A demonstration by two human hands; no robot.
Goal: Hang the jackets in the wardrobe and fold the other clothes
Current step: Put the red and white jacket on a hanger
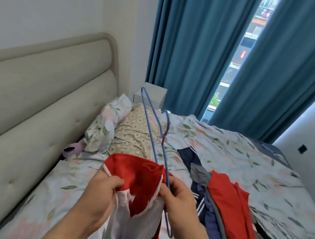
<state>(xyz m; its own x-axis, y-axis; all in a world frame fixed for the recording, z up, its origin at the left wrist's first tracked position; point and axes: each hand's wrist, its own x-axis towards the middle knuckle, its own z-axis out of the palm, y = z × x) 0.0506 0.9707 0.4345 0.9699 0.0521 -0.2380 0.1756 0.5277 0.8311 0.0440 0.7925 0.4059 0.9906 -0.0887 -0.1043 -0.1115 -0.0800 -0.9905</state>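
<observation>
Lower centre, above the bed (226, 143): hanger (149, 127) entering red jacket (139, 176).
Left hand (98, 195) pinches one edge of the opening, right hand (180, 198) the other plus the wire; keep the opening spread.

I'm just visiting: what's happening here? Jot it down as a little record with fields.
place: bed with floral sheet, teal curtains behind
left hand: grips red jacket at its edge
right hand: pinches blue hanger beside the jacket
waiting: pile of clothes on the bed, to the right
stage: hanger mostly outside the jacket
</observation>
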